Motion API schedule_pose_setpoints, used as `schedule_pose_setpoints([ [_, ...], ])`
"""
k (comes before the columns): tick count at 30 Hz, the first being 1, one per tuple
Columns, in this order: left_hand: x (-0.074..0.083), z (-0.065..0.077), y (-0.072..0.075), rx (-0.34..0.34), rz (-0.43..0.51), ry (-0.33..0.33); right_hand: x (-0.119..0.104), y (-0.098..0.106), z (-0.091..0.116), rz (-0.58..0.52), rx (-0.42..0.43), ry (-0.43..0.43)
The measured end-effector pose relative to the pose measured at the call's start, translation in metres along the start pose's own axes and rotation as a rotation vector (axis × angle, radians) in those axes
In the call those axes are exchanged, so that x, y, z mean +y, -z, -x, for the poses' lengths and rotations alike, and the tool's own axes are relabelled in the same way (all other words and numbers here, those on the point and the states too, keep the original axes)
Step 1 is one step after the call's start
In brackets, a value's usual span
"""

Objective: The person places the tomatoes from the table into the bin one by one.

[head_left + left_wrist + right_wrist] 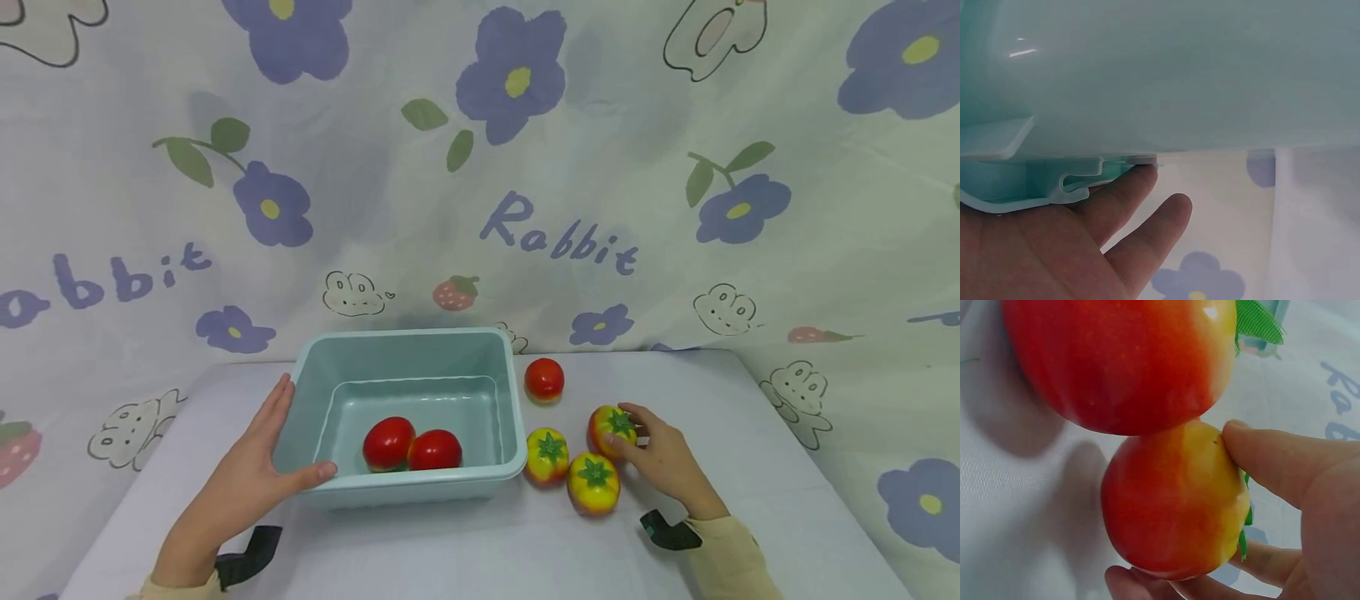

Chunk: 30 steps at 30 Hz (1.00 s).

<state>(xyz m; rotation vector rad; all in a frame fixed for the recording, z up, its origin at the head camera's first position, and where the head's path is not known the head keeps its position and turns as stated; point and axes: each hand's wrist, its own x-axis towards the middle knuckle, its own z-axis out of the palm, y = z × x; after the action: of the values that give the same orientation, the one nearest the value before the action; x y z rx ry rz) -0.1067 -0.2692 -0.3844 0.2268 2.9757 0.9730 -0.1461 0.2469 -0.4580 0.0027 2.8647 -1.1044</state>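
Against the left end of a pale blue-green plastic bin (pixel 405 487) rests my left hand (pixel 251 467), fingers straight and thumb over the front rim. In the left wrist view, the palm lies against the bin's clip-like edge (pixel 1075 187). My right hand (pixel 667 458) holds a red-and-yellow toy tomato (pixel 603 425) between thumb and fingers. The right wrist view has this tomato (pixel 1172 500) pinched, with a nearer tomato (pixel 1122 356) partly covering it. Beside it stand two leaf-up tomatoes, one in front (pixel 594 487) and one by the bin (pixel 546 458).
Two red tomatoes, a left one (pixel 388 442) and a right one (pixel 437 450), lie inside the bin. Another red tomato (pixel 544 380) sits behind, right of the bin. A white cloth covers the table (pixel 480 550); a printed curtain (pixel 420 217) hangs at its back.
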Motion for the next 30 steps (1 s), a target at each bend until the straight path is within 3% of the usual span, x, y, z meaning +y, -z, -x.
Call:
schedule_pose_setpoints([
  [9,0.000,0.000,0.001,-0.002,0.008,0.000,-0.007,0.003,0.003,-0.013,0.049,0.004],
  [20,0.000,0.002,0.000,-0.002,0.012,0.005,-0.013,0.003,0.006,-0.003,0.134,0.088],
  [30,0.001,0.000,-0.001,0.001,0.002,0.021,-0.032,0.009,0.016,-0.025,0.165,0.168],
])
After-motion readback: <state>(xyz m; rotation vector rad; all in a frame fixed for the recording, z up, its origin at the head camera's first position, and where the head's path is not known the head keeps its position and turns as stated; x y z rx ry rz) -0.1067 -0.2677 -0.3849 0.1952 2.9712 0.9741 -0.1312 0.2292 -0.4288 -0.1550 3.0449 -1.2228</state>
